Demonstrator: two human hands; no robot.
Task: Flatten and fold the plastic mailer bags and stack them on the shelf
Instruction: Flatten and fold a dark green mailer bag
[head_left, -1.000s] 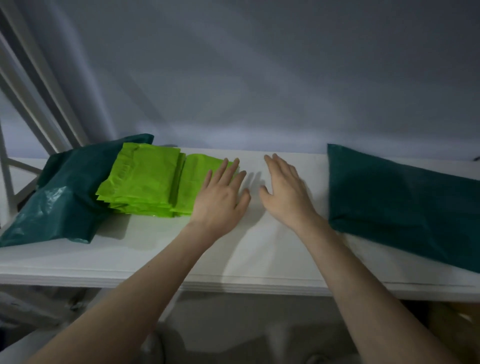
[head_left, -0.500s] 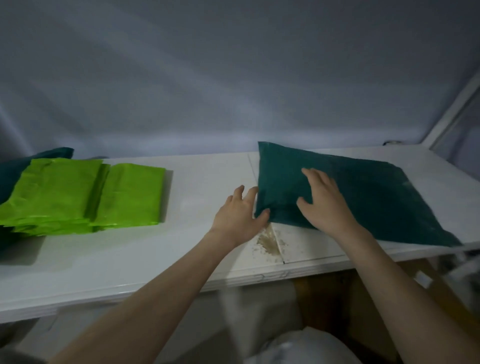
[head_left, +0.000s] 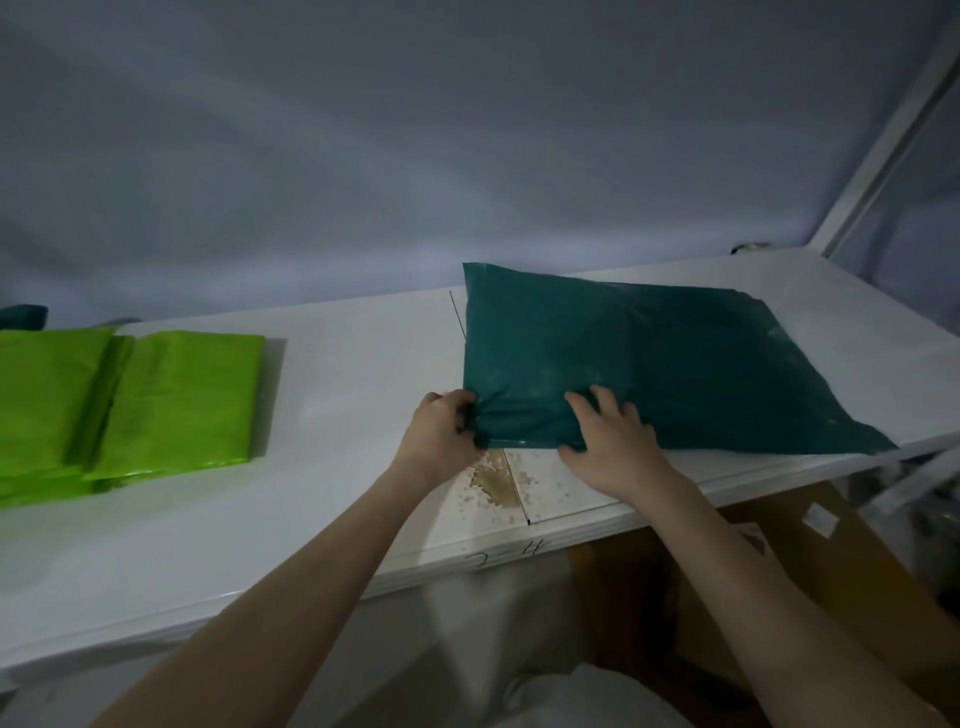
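A puffy dark green mailer bag (head_left: 675, 358) lies on the white shelf (head_left: 343, 415), right of centre. My left hand (head_left: 441, 436) grips the bag's near left corner, fingers curled into the bunched plastic. My right hand (head_left: 613, 441) rests on the bag's near edge with fingers spread on top and the thumb at the edge. A stack of folded bright green mailer bags (head_left: 130, 405) lies flat at the left of the shelf.
A brown crumbly stain (head_left: 493, 480) marks the shelf at a seam just below my left hand. Another dark green bag (head_left: 23, 317) peeks in at the far left. A white frame post (head_left: 883, 140) rises at the right. Cardboard boxes (head_left: 810, 561) sit beneath the shelf.
The view swung right from the green stack to the dark green bag. My left hand went from lying open beside the bag to gripping its corner; my right hand slid to the near edge.
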